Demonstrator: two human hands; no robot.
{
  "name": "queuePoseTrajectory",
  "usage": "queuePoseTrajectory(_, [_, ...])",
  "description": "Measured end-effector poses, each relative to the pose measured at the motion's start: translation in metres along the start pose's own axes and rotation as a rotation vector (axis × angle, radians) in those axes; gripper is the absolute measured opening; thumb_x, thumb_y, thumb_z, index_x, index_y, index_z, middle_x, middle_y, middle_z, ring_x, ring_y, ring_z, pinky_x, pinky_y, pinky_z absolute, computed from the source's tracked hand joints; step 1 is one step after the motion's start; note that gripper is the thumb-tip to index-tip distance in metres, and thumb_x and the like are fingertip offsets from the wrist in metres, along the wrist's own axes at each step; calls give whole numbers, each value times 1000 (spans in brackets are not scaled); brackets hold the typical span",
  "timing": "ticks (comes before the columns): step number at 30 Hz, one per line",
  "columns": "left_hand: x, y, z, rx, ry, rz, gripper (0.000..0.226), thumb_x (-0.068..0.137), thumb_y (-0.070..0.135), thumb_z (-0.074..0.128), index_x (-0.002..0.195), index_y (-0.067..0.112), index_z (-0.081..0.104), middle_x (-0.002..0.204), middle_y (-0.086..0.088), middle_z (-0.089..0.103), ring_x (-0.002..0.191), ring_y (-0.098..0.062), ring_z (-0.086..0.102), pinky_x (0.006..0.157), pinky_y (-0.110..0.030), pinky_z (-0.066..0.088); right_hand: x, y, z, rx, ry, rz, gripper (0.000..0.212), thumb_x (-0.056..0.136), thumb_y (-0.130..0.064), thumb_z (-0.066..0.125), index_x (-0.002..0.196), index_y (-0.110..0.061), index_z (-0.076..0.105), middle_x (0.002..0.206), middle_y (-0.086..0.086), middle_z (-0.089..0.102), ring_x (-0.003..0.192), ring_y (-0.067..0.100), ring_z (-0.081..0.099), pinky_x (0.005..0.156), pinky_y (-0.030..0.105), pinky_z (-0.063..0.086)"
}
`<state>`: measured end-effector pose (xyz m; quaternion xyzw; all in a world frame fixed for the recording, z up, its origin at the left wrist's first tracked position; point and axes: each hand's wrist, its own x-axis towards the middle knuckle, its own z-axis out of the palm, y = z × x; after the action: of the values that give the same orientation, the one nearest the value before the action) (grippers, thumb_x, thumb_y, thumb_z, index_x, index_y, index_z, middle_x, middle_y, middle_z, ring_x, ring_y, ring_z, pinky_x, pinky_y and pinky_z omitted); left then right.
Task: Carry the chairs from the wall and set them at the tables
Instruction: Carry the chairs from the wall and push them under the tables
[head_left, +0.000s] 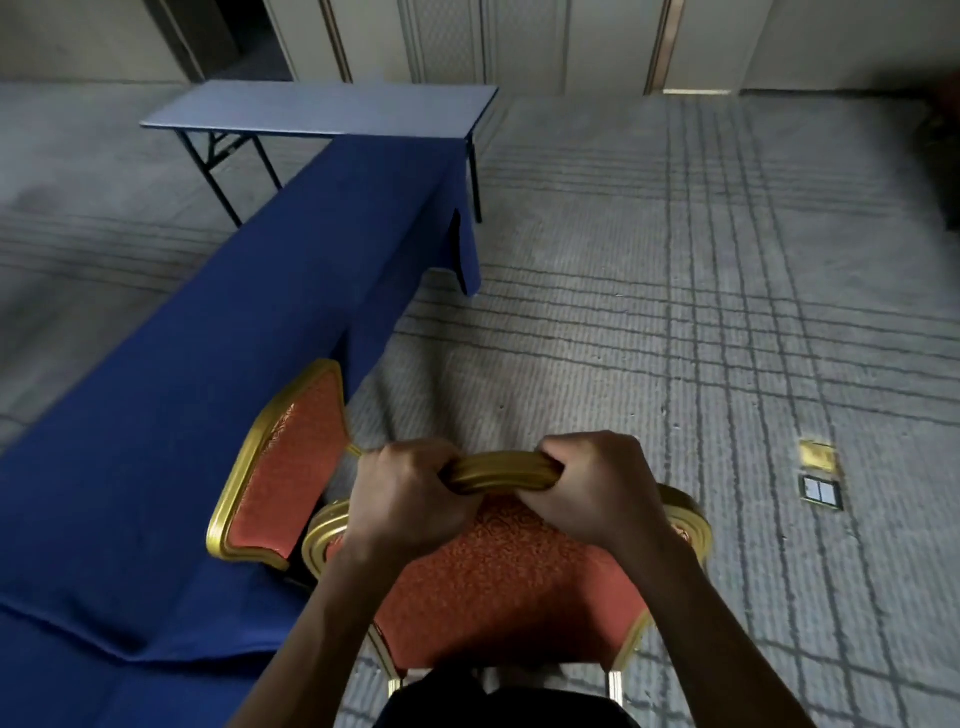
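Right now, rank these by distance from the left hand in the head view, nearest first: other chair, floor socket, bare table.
1. Other chair, just left of the left hand.
2. Floor socket, low to the right.
3. Bare table, far ahead.

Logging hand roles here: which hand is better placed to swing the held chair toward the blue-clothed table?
Left, probably. Both hands grip the top rail of the held chair, but the left hand sits on the end nearer the blue-clothed table; the right hand holds the far end.
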<state>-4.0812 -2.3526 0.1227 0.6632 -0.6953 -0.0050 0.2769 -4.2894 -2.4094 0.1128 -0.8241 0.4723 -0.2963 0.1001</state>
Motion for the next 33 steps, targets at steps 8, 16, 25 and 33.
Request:
queuePoseTrajectory(8, [79, -56, 43, -4, 56, -128, 30, 75, 44, 65, 58, 23, 53, 55, 13, 54, 46, -6, 49, 46, -27, 43, 116, 38, 53, -41, -87, -163, 43, 71, -52, 71, 57, -25, 41, 50, -9, 43, 46, 10, 49, 53, 25, 26])
queuePoseTrajectory(16, [207, -129, 72, -15, 93, -209, 32, 68, 52, 63, 55, 33, 40, 52, 9, 55, 46, -12, 53, 51, -24, 37, 259, 61, 102, -19, -117, -197, 44, 73, -55, 67, 56, -24, 41, 51, -15, 36, 47, 9, 47, 51, 28, 36])
queuePoseTrajectory(25, [305, -193, 87, 0, 131, -303, 39, 72, 52, 69, 55, 23, 49, 50, 14, 45, 44, -8, 45, 47, -26, 39, 396, 86, 155, 63, -195, -306, 41, 72, -53, 67, 55, -25, 43, 50, -10, 49, 46, 8, 48, 51, 24, 30])
queuePoseTrajectory(33, [388, -227, 120, 152, 203, -526, 44, 62, 45, 79, 56, 29, 38, 51, 14, 38, 43, -12, 41, 48, -24, 34, 520, 127, 220, 206, -304, -487, 29, 70, -49, 67, 61, -22, 62, 59, -6, 62, 56, 16, 61, 49, 31, 43])
